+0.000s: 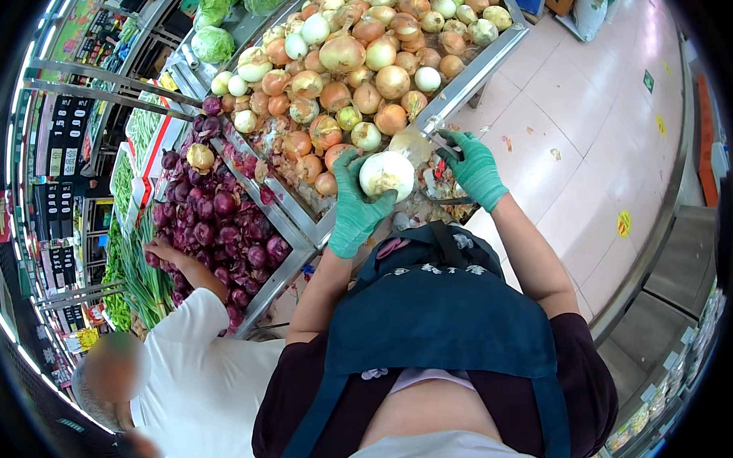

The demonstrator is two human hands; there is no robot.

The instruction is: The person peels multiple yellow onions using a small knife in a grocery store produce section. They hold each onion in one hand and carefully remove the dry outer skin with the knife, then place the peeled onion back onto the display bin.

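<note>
My left hand point(358, 198), in a green glove, grips a large, pale onion point(386, 176), its brownish, rough patch facing up. To its right my right hand point(473, 166), gloved the same, has its fingers curled by the corner of the metal-edged onion stand point(478, 69); a small greyish thing shows at the fingertips, and whether they hold it is unclear. Between the hands is a translucent, pale yellowish thing point(410, 144), perhaps onion skin. Yellow-brown onions point(393, 82) and several white ones point(315, 28) are heaped beyond my hands, with loose skins at the near end.
Red onions point(225, 203) fill a bin at the left, where another person in a white shirt point(210, 369) reaches in. Green onions point(150, 270) and cabbages point(213, 44) lie beyond. Skin scraps dot the tiled floor point(545, 126). Below my hands is a pile of peelings point(431, 210).
</note>
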